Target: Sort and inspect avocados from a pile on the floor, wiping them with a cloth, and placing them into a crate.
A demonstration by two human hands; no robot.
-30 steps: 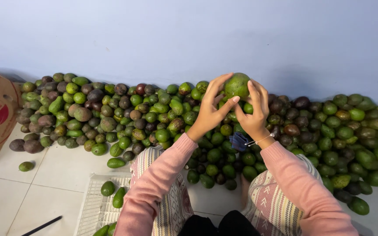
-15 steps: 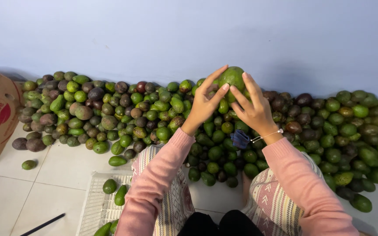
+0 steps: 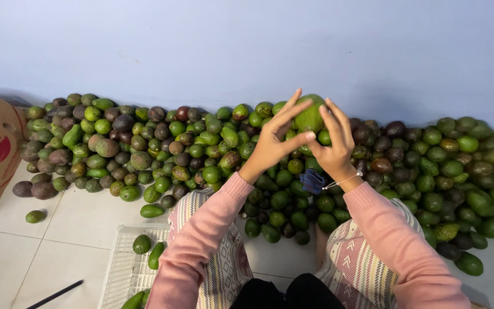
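Nearest: white slatted plastic crate [image 3: 122, 269] on pale floor tiles, two small green avocados inside.

Mid: pink-sleeved forearms raised from patterned knees.

Left hand [image 3: 274, 143]: fingers spread, cupping the large round green avocado [image 3: 310, 117] from its left side.

Right hand [image 3: 334, 146]: fingers up, pressing its right side. Fruit lifted between both palms, equally near each, above the heaped pile of green and dark avocados [image 3: 144, 149].

Far: pale blue wall [image 3: 201, 46].
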